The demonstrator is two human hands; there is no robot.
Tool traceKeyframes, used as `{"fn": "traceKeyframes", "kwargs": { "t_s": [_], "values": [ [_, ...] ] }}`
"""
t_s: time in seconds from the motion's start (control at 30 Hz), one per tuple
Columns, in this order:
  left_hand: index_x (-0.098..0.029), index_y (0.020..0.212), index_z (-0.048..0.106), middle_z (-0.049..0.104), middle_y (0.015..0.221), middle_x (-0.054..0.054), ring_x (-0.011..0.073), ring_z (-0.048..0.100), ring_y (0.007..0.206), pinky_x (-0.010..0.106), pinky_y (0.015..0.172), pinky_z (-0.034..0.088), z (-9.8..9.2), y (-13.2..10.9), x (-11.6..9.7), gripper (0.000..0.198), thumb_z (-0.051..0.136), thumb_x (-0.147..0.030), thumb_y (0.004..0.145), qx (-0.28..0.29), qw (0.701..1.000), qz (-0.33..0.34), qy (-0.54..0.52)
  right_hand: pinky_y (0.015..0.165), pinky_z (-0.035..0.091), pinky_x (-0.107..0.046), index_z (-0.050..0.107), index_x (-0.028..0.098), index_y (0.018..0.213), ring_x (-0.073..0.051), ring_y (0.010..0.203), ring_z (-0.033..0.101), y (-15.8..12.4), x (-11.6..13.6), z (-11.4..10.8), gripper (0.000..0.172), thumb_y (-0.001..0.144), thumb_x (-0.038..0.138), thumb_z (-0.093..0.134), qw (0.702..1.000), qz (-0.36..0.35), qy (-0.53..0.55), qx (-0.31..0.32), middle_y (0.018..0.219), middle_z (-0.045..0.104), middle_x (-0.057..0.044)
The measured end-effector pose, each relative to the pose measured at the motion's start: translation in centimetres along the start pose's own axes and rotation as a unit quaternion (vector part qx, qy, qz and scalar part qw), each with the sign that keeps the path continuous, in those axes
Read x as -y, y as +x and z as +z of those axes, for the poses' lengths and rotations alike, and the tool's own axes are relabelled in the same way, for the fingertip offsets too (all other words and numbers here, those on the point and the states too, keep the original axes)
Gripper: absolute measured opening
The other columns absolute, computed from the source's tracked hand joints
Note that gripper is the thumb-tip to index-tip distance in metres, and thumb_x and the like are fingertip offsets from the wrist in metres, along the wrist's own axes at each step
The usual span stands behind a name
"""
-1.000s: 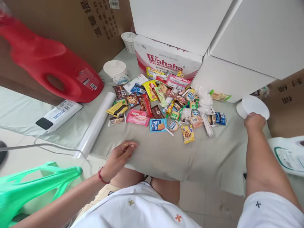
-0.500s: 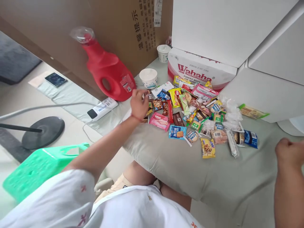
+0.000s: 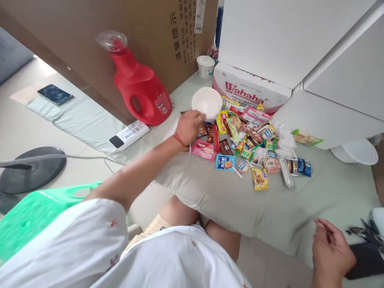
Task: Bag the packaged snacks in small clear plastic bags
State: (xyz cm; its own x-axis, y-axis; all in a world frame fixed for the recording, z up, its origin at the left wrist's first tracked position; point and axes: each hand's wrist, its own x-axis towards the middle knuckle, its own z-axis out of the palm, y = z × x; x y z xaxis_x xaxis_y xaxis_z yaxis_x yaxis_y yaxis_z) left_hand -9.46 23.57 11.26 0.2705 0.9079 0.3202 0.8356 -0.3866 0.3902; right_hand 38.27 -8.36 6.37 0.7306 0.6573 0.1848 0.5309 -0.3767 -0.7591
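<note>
My left hand [image 3: 189, 127] grips a white paper bowl [image 3: 207, 103] and holds it tilted above the left edge of a pile of wrapped snacks [image 3: 249, 140]. The pile lies on a pale green cloth [image 3: 315, 196]. A pink wafer packet [image 3: 204, 149] sits just below that hand. My right hand [image 3: 331, 252] hovers at the bottom right with fingers loosely spread and nothing in it, near the cloth's front edge.
A red detergent jug [image 3: 139, 90] stands left of the snacks by a large cardboard box [image 3: 156, 36]. A Wahaha carton [image 3: 250, 90], a paper cup [image 3: 205, 66], white bowls [image 3: 358, 152], a power strip [image 3: 129, 134], a phone [image 3: 55, 94] and a green stool [image 3: 33, 216] surround it.
My left hand picked the white bowl up from beside the jug and lifted it. My right hand dropped from the cloth's right side toward the bottom right and opened.
</note>
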Motion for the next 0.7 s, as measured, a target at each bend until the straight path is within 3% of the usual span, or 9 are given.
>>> {"fn": "traceKeyframes", "kwargs": {
  "t_s": [0.07, 0.13, 0.23, 0.27, 0.33, 0.47, 0.6, 0.7],
  "values": [
    [-0.017, 0.12, 0.071, 0.07, 0.121, 0.014, 0.0251, 0.059, 0.11, 0.042, 0.101, 0.045, 0.6, -4.5, -4.4, 0.037, 0.04, -0.033, 0.107, 0.007, 0.997, 0.053, -0.053, 0.059, 0.05, -0.032, 0.075, 0.019, 0.104, -0.018, 0.068, 0.061, -2.2, 3.6, 2.6, 0.041, 0.079, 0.05, 0.079, 0.99, 0.071, 0.12, 0.017, 0.097, 0.076, -0.01],
    [-0.02, 0.118, 0.072, 0.072, 0.119, 0.014, 0.0243, 0.061, 0.106, 0.041, 0.096, 0.047, 1.6, -8.7, -8.8, 0.039, 0.038, -0.036, 0.107, 0.026, 0.986, 0.101, -0.128, 0.059, 0.05, -0.027, 0.075, 0.019, 0.105, -0.014, 0.068, 0.061, -4.1, 7.9, 5.8, 0.046, 0.073, 0.051, 0.086, 0.951, 0.123, 0.263, 0.11, 0.095, 0.076, -0.007],
    [-0.025, 0.117, 0.074, 0.074, 0.117, 0.012, 0.022, 0.062, 0.101, 0.037, 0.093, 0.049, 2.8, -13.4, -13.8, 0.037, 0.039, -0.034, 0.106, 0.089, 0.958, 0.157, -0.221, 0.079, 0.062, -0.04, 0.07, 0.03, 0.126, -0.024, 0.103, 0.071, -6.2, 13.1, 10.3, 0.072, 0.068, 0.07, 0.084, 0.81, 0.189, 0.485, 0.271, 0.123, 0.075, -0.007],
    [-0.026, 0.117, 0.075, 0.074, 0.117, 0.012, 0.0213, 0.062, 0.099, 0.037, 0.091, 0.049, 3.1, -14.4, -14.9, 0.036, 0.041, -0.034, 0.106, 0.109, 0.951, 0.17, -0.234, 0.089, 0.062, -0.044, 0.068, 0.032, 0.131, -0.025, 0.115, 0.069, -6.7, 14.2, 11.3, 0.075, 0.07, 0.075, 0.08, 0.771, 0.203, 0.527, 0.293, 0.133, 0.071, -0.006],
    [-0.027, 0.116, 0.075, 0.073, 0.12, 0.011, 0.0209, 0.061, 0.095, 0.036, 0.089, 0.05, 3.1, -15.3, -16.1, 0.033, 0.045, -0.033, 0.104, 0.131, 0.943, 0.193, -0.237, 0.104, 0.057, -0.048, 0.066, 0.035, 0.134, -0.026, 0.127, 0.063, -7.4, 15.2, 12.4, 0.076, 0.072, 0.076, 0.076, 0.721, 0.225, 0.581, 0.303, 0.141, 0.068, -0.002],
    [-0.023, 0.118, 0.073, 0.07, 0.122, 0.013, 0.0229, 0.062, 0.103, 0.039, 0.094, 0.051, 1.8, -14.9, -16.6, 0.032, 0.048, -0.028, 0.098, 0.119, 0.932, 0.208, -0.273, 0.119, 0.044, -0.054, 0.067, 0.03, 0.134, -0.029, 0.135, 0.059, -7.7, 14.6, 12.2, 0.081, 0.068, 0.076, 0.079, 0.701, 0.244, 0.606, 0.284, 0.142, 0.067, -0.002],
    [-0.018, 0.119, 0.067, 0.069, 0.113, 0.013, 0.0203, 0.065, 0.101, 0.033, 0.089, 0.053, 0.4, -14.1, -17.7, 0.033, 0.042, -0.028, 0.102, 0.089, 0.944, 0.112, -0.297, 0.122, 0.04, -0.058, 0.066, 0.028, 0.134, -0.032, 0.144, 0.052, -7.5, 13.4, 11.4, 0.082, 0.068, 0.074, 0.079, 0.717, 0.243, 0.595, 0.27, 0.145, 0.065, -0.005],
    [-0.017, 0.109, 0.069, 0.069, 0.112, 0.013, 0.019, 0.067, 0.095, 0.03, 0.081, 0.052, 0.6, -13.9, -19.2, 0.033, 0.041, -0.033, 0.106, 0.1, 0.962, 0.118, -0.224, 0.121, 0.041, -0.058, 0.069, 0.028, 0.129, -0.032, 0.147, 0.049, -7.7, 12.9, 11.1, 0.074, 0.072, 0.075, 0.075, 0.731, 0.248, 0.584, 0.254, 0.144, 0.065, -0.005]
  ]
}}
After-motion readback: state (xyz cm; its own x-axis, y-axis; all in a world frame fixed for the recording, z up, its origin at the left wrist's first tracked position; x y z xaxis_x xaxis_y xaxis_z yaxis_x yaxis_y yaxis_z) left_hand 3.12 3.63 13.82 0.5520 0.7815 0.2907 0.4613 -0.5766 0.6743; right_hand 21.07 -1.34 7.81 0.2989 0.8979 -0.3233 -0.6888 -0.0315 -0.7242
